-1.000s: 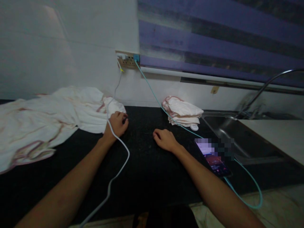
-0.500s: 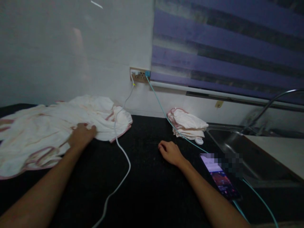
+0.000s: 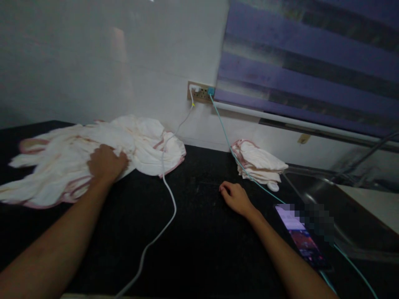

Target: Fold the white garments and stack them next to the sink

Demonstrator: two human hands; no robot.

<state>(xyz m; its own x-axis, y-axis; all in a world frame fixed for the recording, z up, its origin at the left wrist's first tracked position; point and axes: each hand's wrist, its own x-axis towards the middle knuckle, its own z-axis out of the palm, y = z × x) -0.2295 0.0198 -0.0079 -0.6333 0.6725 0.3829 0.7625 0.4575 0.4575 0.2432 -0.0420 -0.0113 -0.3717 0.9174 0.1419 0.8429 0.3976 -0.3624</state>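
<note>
A heap of white cloth with pink edging [image 3: 146,145] lies spread over the left part of the black counter. My left hand [image 3: 106,162] is on the middle of this heap, its fingers bent into the fabric and the fingertips partly hidden. On the bare counter rests my right hand [image 3: 237,197], loosely curled, with nothing visible in it. Just beyond that hand sits a folded stack of similar cloths [image 3: 260,162], against the wall.
A white cable [image 3: 170,195] runs from the wall socket [image 3: 202,92] over the cloth heap and down the counter. A teal cable [image 3: 222,126] passes over the folded stack towards a lit phone [image 3: 301,236]. Right of it is a metal sink [image 3: 314,182].
The view has swung left, so the scene sits further right. My left hand has moved farther left and away over the heap, fingers more bent. The right hand stays put on the counter.
</note>
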